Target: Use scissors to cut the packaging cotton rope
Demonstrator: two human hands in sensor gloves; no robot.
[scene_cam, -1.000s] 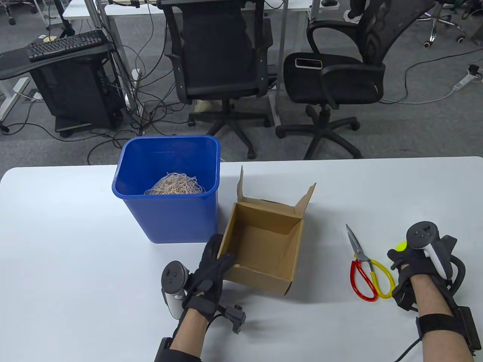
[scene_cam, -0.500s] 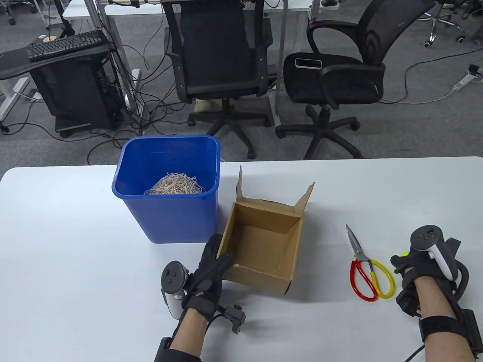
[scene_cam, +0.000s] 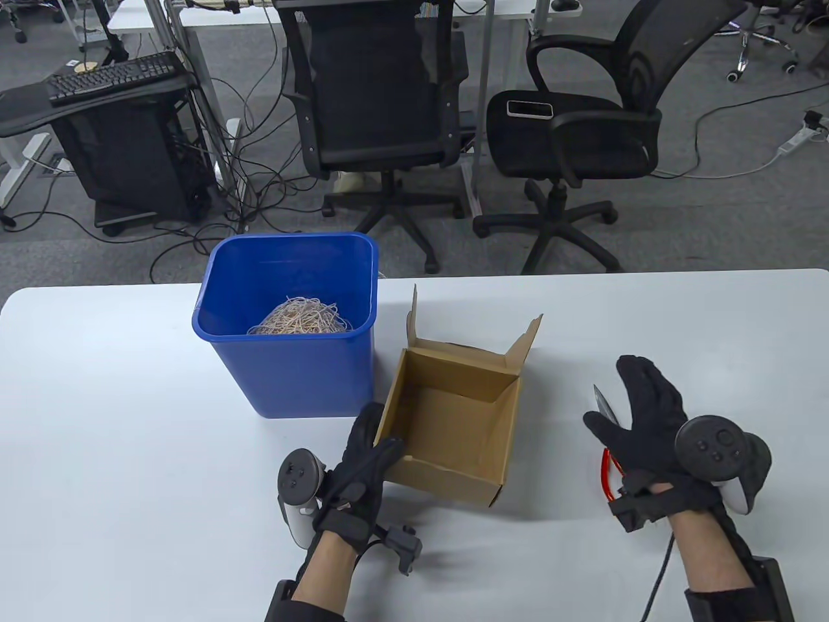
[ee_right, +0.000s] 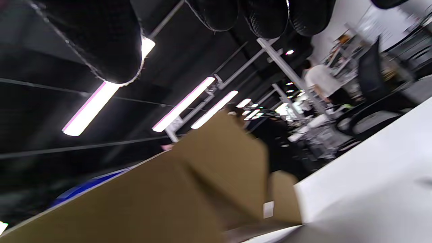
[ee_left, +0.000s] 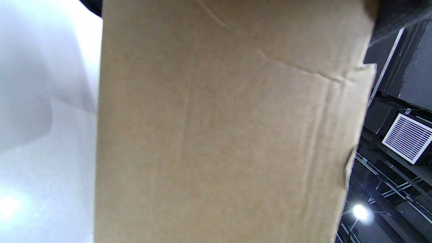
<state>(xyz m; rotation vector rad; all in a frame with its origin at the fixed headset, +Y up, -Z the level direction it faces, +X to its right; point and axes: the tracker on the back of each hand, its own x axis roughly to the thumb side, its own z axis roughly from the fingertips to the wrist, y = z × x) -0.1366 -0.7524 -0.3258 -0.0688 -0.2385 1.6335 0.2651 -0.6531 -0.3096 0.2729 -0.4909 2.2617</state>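
Note:
A tangle of cotton rope (scene_cam: pixel 301 317) lies inside a blue bin (scene_cam: pixel 285 369). Scissors lie on the table at the right: the blade tip (scene_cam: pixel 602 405) and part of the red handle (scene_cam: pixel 607 476) show, and the rest is hidden under my right hand. My right hand (scene_cam: pixel 615 395) is spread open, palm down, over the scissors; I cannot tell if it touches them. My left hand (scene_cam: pixel 379 434) grips the near-left corner of an open cardboard box (scene_cam: pixel 453 421). The box wall (ee_left: pixel 229 121) fills the left wrist view.
The white table (scene_cam: pixel 129 453) carries the bin at the left and the box in the middle. Two office chairs (scene_cam: pixel 382 97) stand beyond the far edge. In the right wrist view the box (ee_right: pixel 202 195) and the bin (ee_right: pixel 91 185) appear blurred.
My right hand has moved left from beside the scissors' handles and opened out flat over the scissors, covering most of them. My left hand and the box have not moved.

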